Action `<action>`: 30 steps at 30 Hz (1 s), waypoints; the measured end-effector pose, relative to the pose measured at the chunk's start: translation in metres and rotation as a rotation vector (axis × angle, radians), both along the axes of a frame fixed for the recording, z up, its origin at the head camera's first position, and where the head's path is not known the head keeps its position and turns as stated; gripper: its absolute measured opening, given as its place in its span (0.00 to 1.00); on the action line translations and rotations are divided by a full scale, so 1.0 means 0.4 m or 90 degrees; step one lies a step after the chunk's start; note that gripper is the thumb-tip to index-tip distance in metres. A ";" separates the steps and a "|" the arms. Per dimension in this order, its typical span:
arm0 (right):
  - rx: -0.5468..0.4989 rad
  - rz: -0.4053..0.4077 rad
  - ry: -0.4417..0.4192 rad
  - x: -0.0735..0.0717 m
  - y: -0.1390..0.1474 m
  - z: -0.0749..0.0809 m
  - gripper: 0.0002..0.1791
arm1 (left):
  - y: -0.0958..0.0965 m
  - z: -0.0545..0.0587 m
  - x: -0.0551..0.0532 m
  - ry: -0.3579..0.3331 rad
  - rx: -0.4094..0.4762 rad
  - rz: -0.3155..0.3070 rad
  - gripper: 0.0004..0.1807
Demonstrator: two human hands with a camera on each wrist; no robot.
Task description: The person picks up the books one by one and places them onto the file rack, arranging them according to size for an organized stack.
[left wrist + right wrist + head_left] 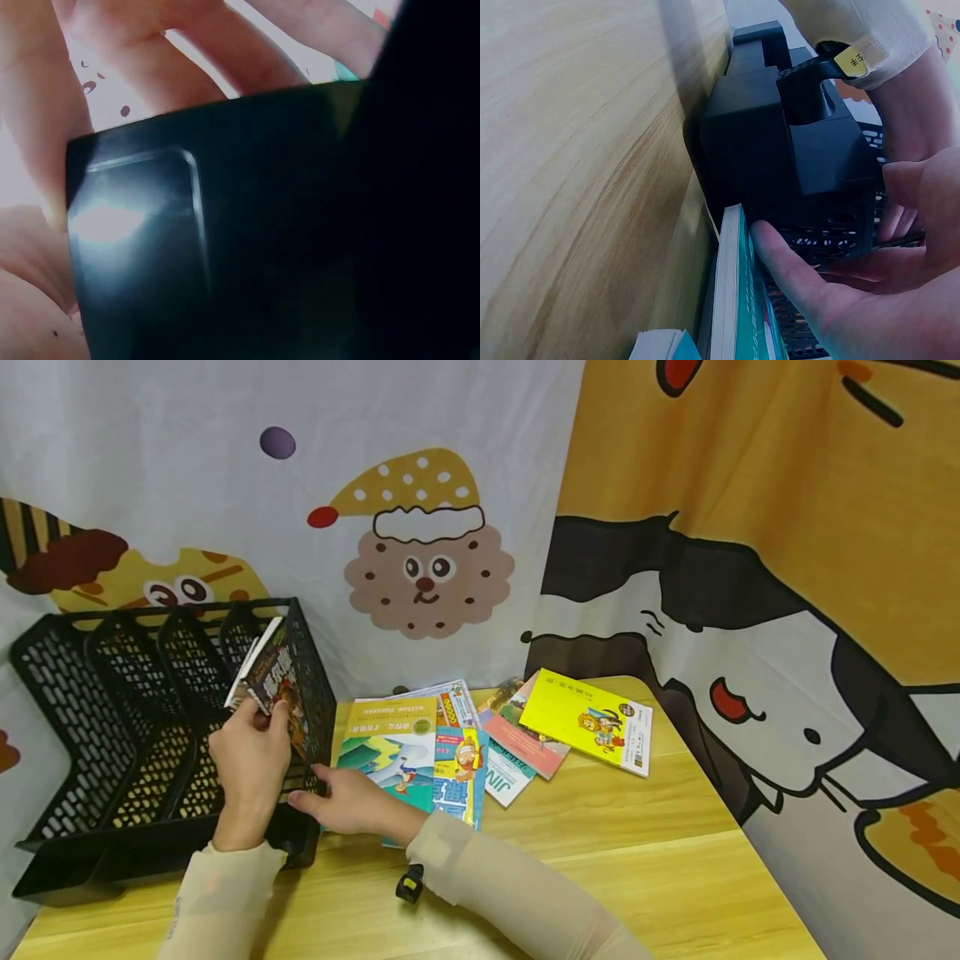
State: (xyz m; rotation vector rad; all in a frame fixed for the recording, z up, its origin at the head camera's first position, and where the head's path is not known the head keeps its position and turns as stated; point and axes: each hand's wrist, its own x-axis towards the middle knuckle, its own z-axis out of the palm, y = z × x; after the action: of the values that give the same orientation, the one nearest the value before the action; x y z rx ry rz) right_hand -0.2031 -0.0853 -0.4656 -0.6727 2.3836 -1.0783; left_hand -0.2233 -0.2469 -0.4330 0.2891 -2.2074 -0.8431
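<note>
Upright books (pixel 283 681), the outer one with a dark illustrated cover, lean in the rightmost compartment of a black mesh file rack (pixel 150 847). My left hand (pixel 251 756) grips their near edge, thumb on the dark cover. At the rack's lower right front corner, my right hand (pixel 352 797) holds the side wall between thumb and fingers. In the right wrist view, one finger (pixel 784 259) lies along the outside of the rack, right beside a teal book (pixel 742 300). Dark plastic (pixel 262 225) fills most of the left wrist view, hiding the left fingertips.
A yellow-green storybook (pixel 386 752) tops a pile right of the rack, overlapping a blue book (pixel 457 789). Farther right, a yellow book (pixel 577 718) lies over several others on the wooden table (pixel 600 860). Behind hangs a cartoon-printed curtain (pixel 465 410).
</note>
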 end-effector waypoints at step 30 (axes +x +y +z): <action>-0.002 0.016 -0.006 -0.004 0.006 0.002 0.42 | -0.053 0.033 0.017 -0.279 -0.063 -0.101 0.31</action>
State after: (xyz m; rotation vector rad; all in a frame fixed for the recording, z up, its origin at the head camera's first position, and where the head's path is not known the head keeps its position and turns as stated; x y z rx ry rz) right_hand -0.2049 -0.0827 -0.4649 -0.6951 2.3593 -1.0723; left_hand -0.2166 -0.2682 -0.4197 0.2727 -2.7017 -0.8081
